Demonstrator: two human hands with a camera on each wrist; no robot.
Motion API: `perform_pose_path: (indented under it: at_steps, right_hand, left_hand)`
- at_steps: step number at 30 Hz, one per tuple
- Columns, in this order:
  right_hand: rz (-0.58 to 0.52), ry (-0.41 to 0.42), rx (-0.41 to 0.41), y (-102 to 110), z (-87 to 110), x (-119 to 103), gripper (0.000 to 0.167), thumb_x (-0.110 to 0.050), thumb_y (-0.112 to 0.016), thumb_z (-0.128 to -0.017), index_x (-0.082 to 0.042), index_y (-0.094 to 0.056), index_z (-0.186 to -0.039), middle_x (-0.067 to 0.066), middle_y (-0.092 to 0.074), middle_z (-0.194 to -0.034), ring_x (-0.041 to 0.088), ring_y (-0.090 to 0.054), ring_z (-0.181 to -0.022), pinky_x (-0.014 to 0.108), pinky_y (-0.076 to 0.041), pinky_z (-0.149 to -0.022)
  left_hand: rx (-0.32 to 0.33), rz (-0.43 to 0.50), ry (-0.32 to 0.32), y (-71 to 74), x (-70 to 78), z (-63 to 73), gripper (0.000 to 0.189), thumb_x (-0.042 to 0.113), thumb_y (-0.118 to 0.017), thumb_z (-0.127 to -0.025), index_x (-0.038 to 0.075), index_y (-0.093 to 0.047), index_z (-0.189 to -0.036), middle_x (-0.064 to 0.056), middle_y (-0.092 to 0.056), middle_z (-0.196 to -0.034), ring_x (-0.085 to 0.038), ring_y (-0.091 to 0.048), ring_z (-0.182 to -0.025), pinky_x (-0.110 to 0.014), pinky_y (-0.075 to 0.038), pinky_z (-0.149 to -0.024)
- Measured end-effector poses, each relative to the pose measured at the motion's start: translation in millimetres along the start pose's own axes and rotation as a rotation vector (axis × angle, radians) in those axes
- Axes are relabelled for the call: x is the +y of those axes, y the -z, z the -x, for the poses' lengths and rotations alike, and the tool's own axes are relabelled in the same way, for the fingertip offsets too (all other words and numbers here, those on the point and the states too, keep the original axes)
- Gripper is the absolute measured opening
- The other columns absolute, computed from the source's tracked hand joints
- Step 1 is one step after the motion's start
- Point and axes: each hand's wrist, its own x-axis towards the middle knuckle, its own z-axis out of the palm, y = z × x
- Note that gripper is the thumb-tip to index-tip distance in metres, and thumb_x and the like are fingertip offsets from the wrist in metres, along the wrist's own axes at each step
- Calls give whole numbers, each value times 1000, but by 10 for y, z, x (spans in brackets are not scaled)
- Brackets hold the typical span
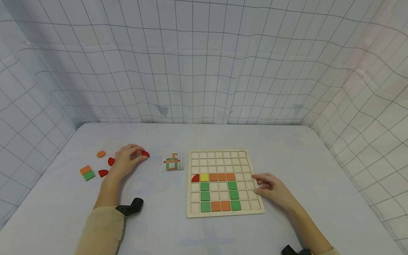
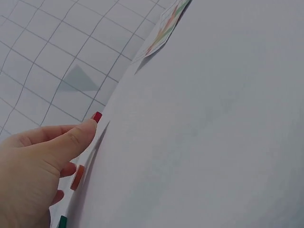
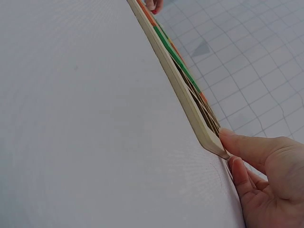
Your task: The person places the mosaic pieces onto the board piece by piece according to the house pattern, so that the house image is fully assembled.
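Observation:
My left hand [image 1: 127, 159] pinches a red quarter-circle tile [image 1: 145, 154] between thumb and fingertips, close over the table at the left. In the left wrist view only the edge of that tile [image 2: 97, 117] shows past the thumb. My right hand [image 1: 272, 187] rests with its fingertips at the right edge of the wooden grid board [image 1: 258, 207]; thumb and index finger stand apart along that edge. On the board, green tiles [image 1: 205, 196] form two columns, with orange tiles [image 1: 222, 177], a yellow tile [image 1: 204, 177] and a red quarter-circle [image 1: 195, 178] in the upper row.
A small pattern card [image 1: 173, 161] lies between my left hand and the board. Around the left forearm are two more red quarter-circles [image 1: 103, 173], an orange round tile [image 1: 101, 154], an orange square [image 1: 85, 170] and a green square [image 1: 89, 175]. Grid-patterned sheets [image 1: 204, 71] enclose the table.

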Motion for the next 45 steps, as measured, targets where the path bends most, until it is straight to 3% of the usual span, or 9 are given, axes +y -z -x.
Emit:
perform_pose_path:
  at_steps: [3,7,12,17,26,35,40,45]
  right_hand:
    - [-12,-5,-1,4,6,-20,47,-3,-71,-77,6,-55,-120,16,-54,-104,9,-52,-88,15,-45,-73]
    - [-32,1,-1,7,14,-48,47,-7,-72,-77,4,-55,-120,15,-54,-104,9,-52,-89,16,-45,-73]
    - [-29,-4,-1,7,12,-44,47,-8,-72,-77,4,-56,-120,15,-54,-104,9,-52,-88,16,-45,-73]
    - [-7,-33,-5,6,7,-44,47,-10,-72,-77,3,-56,-120,14,-54,-104,9,-52,-88,17,-45,-74]
    - [-13,-15,-7,6,6,-22,47,-9,-72,-77,4,-56,-120,15,-54,-103,9,-52,-88,17,-45,-73]
    - [-19,-5,-2,8,6,-10,47,-8,-72,-77,4,-56,-120,15,-54,-104,8,-52,-89,16,-45,-73]
    - [-12,-10,-2,13,5,-15,47,-9,-72,-77,4,-56,-120,15,-54,-104,8,-52,-89,16,-45,-74]
    - [-2,-31,1,12,2,-23,48,-11,-73,-77,2,-56,-120,13,-54,-104,9,-51,-90,16,-45,-74]
  left_hand:
    - [23,25,-34,-27,53,-16,31,18,-68,-82,1,-60,-106,-18,-57,-106,-36,-47,-99,-56,-29,-92]
    - [61,42,-92,-85,172,-47,29,14,-69,-81,1,-61,-105,-15,-59,-99,-31,-49,-94,-48,-38,-83]
    - [44,24,-136,-207,385,-91,31,16,-70,-79,4,-62,-107,-11,-60,-96,-26,-49,-90,-42,-38,-78]
    - [1,-7,-209,-395,684,-129,35,22,-71,-78,4,-63,-107,-8,-63,-98,-23,-51,-85,-38,-43,-73]
    - [-34,40,-357,-747,1294,-107,26,24,-73,-77,10,-66,-97,0,-61,-86,-18,-54,-79,-33,-45,-70]
    - [-60,26,-391,-1072,1746,-29,28,33,-70,-79,13,-65,-98,3,-61,-86,-15,-53,-81,-32,-42,-71]
    - [-44,8,-452,-1224,1894,-44,26,34,-70,-78,14,-65,-94,3,-60,-82,-13,-50,-73,-27,-41,-65]
    - [-72,0,-472,-1329,2029,-44,30,35,-70,-77,13,-66,-98,3,-61,-85,-14,-53,-77,-29,-42,-68]
